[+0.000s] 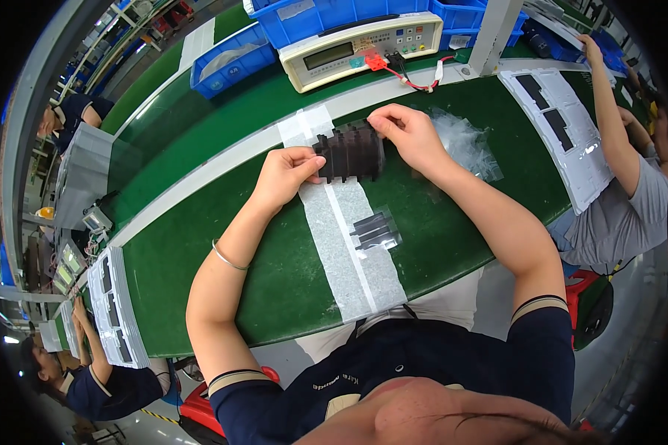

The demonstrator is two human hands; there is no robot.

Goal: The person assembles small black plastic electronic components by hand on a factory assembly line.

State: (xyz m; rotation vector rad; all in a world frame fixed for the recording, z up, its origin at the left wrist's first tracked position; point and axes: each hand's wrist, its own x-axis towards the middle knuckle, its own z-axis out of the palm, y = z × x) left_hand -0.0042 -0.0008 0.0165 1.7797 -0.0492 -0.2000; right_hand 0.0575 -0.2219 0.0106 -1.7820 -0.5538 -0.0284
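Fingers (312, 165) of the left hand (277, 180) are closed, thumb against forefinger, on the left edge of the dark sheet (352, 154), just above the centre of the frame. The right hand (414, 139) has its thumb and forefinger pinched together at the sheet's upper right corner. Whether the sheet touches what lies under it, I cannot tell.

To handle it well, I would keep both pinches light and out at the margins, let the left hand anchor, and match the pull on each side so that the sheet stays flat. A hard tug at that one corner could crease or tear it.

Beneath the sheet a white strip (323, 230) runs down the middle of the frame across the green bench (215, 215). On it, below the centre, lies a small sheet (376, 231) with dark bars; the wrists should stay clear of it. Clear film (467, 144) lies just right of the right hand, loose enough to catch on a sleeve or forearm.

Farther out, a meter (360, 52) with red and black leads (404, 78) stands at upper centre, beside a blue bin (234, 63). White trays sit at right (560, 141) and lower left (115, 311), near co-workers.
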